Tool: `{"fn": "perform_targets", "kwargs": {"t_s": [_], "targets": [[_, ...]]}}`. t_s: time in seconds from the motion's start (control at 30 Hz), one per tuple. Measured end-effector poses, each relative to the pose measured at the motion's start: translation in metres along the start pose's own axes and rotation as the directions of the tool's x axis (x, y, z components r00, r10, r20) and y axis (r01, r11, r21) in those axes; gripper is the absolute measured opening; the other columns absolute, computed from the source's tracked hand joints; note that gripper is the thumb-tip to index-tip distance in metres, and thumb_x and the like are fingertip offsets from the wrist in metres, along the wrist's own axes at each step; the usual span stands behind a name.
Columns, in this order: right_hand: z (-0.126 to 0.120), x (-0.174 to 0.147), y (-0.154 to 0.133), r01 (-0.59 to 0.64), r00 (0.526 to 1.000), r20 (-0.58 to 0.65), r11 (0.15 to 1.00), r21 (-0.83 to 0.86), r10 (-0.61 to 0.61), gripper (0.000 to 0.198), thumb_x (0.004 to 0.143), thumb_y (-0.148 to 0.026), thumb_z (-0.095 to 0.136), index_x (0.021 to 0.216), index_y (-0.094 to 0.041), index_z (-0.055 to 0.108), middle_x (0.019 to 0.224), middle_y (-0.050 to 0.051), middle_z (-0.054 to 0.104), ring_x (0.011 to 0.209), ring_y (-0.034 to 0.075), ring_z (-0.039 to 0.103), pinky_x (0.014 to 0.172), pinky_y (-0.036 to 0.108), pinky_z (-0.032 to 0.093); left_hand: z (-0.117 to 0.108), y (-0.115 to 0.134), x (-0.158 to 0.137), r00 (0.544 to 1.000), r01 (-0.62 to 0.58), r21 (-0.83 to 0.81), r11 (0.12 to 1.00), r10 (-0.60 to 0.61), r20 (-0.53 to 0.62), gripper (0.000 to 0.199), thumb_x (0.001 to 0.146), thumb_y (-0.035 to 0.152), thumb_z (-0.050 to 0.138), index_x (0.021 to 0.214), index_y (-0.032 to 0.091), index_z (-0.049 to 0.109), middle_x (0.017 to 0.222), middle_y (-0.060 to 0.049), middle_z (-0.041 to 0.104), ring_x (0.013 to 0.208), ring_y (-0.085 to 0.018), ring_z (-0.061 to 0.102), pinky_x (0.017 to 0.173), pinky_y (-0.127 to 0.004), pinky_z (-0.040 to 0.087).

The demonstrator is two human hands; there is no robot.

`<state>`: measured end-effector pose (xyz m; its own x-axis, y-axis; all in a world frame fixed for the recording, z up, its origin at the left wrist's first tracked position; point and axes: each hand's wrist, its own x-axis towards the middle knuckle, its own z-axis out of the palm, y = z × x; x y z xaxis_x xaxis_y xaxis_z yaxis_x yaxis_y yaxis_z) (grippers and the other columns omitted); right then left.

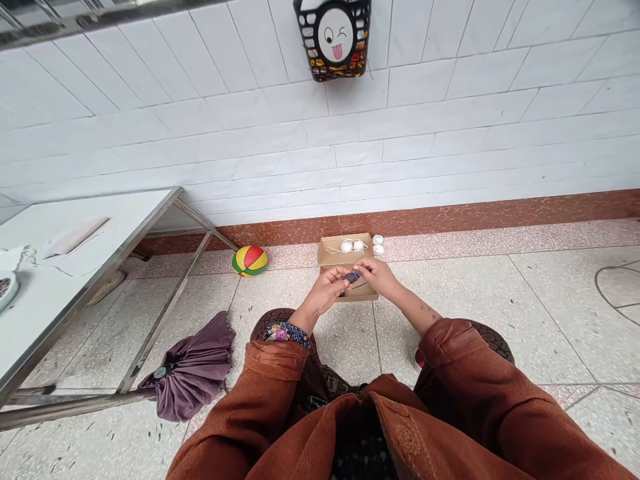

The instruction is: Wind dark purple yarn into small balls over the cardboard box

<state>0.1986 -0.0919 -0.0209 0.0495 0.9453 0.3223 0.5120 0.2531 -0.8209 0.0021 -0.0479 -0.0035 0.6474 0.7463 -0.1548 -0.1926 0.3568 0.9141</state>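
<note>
"Three things lay left of the hands, taking them as the hub of a clock?"

"Yes: the tabletop (125,208) between nine and ten, a half-furled purple umbrella (197,367) near eight, and a bright panelled ball (250,261) at nine."

"And the left hand (326,291)?"

"It held a small dark bundle (352,277) in a narrow pinch, thumb against fingers."

"What was it?"

"Yarn-like, I thought, but too small to be sure. It sat between both hands' fingertips, above the near part of the open cardboard box (371,292). Two white balls of string (347,246) lay in the far part, at twelve."

"The right hand (379,275)?"

"Pinched narrow too, on the bundle's two o'clock side."

"Farther right?"

"Another white pair (378,240) stood just beside the box at one, and a thin dark hoop (619,307) well apart at three."

"How was the bundle best handled?"

"In my judgement, with light, even pressure, one hand steadying while the other worked, so nothing slipped or got squashed. Keeping clear of the loose white string seemed wise; it could have snagged."
</note>
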Motion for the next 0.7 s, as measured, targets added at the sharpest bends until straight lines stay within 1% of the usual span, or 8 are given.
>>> {"fn": "perform_targets", "kwargs": {"t_s": [0.07, 0.1, 0.2, 0.27, 0.37, 0.47, 0.6, 0.7], "targets": [[0.008, -0.005, 0.003, -0.035, 0.998, 0.060, 0.999, -0.032, 0.037, 0.019, 0.102, -0.028, 0.058, 0.089, -0.021, 0.070, 0.076, 0.000, 0.069, 0.071, 0.016, 0.063, 0.069, 0.027, 0.048, -0.001, 0.001, -0.001, 0.999, -0.026, -0.080, 0.996, 0.023, -0.039, 0.044, 0.065, 0.032, 0.095, 0.096, 0.018, 0.067, 0.097, -0.002, 0.071, 0.078, -0.011, 0.063, 0.079, -0.028, 0.053], [0.012, -0.009, 0.004, -0.022, 0.995, 0.094, 0.998, -0.053, 0.027, 0.018, 0.102, -0.028, 0.059, 0.089, -0.021, 0.070, 0.077, 0.000, 0.069, 0.073, 0.016, 0.063, 0.070, 0.027, 0.048, -0.002, 0.001, 0.000, 0.997, -0.046, -0.105, 0.993, 0.039, -0.065, 0.044, 0.065, 0.031, 0.095, 0.096, 0.018, 0.066, 0.097, -0.002, 0.071, 0.078, -0.011, 0.063, 0.080, -0.028, 0.053], [0.018, -0.021, -0.003, 0.102, 0.978, 0.191, 0.989, -0.108, -0.080, 0.018, 0.103, -0.028, 0.058, 0.093, -0.021, 0.071, 0.084, 0.002, 0.072, 0.083, 0.018, 0.067, 0.077, 0.029, 0.051, -0.006, 0.000, 0.002, 0.990, -0.084, -0.109, 0.991, 0.070, -0.119, 0.045, 0.066, 0.033, 0.095, 0.095, 0.019, 0.064, 0.093, -0.001, 0.071, 0.078, -0.011, 0.064, 0.078, -0.028, 0.053], [0.016, -0.025, -0.010, 0.189, 0.961, 0.225, 0.975, -0.115, -0.159, 0.019, 0.105, -0.029, 0.055, 0.098, -0.023, 0.072, 0.089, 0.004, 0.073, 0.088, 0.020, 0.069, 0.080, 0.031, 0.052, -0.008, -0.001, 0.003, 0.987, -0.087, -0.049, 0.995, 0.080, -0.137, 0.045, 0.067, 0.037, 0.094, 0.096, 0.019, 0.064, 0.090, -0.001, 0.071, 0.077, -0.012, 0.065, 0.076, -0.028, 0.053], [0.005, -0.025, -0.019, 0.248, 0.955, 0.187, 0.965, -0.087, -0.229, 0.023, 0.107, -0.033, 0.053, 0.107, -0.024, 0.074, 0.097, 0.006, 0.075, 0.092, 0.021, 0.069, 0.084, 0.033, 0.054, -0.011, -0.003, 0.004, 0.982, -0.084, 0.115, 0.990, 0.102, -0.159, 0.044, 0.066, 0.037, 0.093, 0.094, 0.018, 0.064, 0.088, -0.001, 0.072, 0.078, -0.013, 0.067, 0.075, -0.027, 0.053], [-0.007, -0.017, -0.021, 0.227, 0.971, 0.097, 0.971, -0.067, -0.220, 0.026, 0.107, -0.036, 0.053, 0.103, -0.023, 0.075, 0.092, 0.007, 0.073, 0.087, 0.021, 0.068, 0.082, 0.033, 0.053, -0.012, -0.005, 0.001, 0.991, -0.057, 0.199, 0.978, 0.080, -0.110, 0.042, 0.066, 0.034, 0.092, 0.093, 0.017, 0.064, 0.091, -0.002, 0.073, 0.082, -0.015, 0.069, 0.077, -0.028, 0.052], [-0.010, -0.008, -0.014, 0.153, 0.988, 0.037, 0.987, -0.047, -0.152, 0.024, 0.105, -0.036, 0.055, 0.095, -0.023, 0.073, 0.087, 0.006, 0.072, 0.085, 0.021, 0.066, 0.081, 0.034, 0.052, -0.012, -0.006, -0.004, 1.000, 0.001, 0.191, 0.982, -0.007, 0.031, 0.039, 0.069, 0.031, 0.090, 0.096, 0.017, 0.067, 0.095, -0.004, 0.075, 0.081, -0.015, 0.071, 0.076, -0.027, 0.050], [-0.002, -0.007, -0.008, 0.075, 0.997, 0.009, 0.996, -0.042, -0.075, 0.022, 0.104, -0.032, 0.056, 0.092, -0.023, 0.072, 0.086, 0.004, 0.072, 0.084, 0.020, 0.065, 0.081, 0.032, 0.052, -0.011, -0.005, -0.007, 0.997, 0.021, 0.120, 0.993, -0.030, 0.072, 0.041, 0.068, 0.031, 0.092, 0.098, 0.017, 0.067, 0.094, -0.003, 0.074, 0.077, -0.014, 0.071, 0.074, -0.027, 0.049]]}}
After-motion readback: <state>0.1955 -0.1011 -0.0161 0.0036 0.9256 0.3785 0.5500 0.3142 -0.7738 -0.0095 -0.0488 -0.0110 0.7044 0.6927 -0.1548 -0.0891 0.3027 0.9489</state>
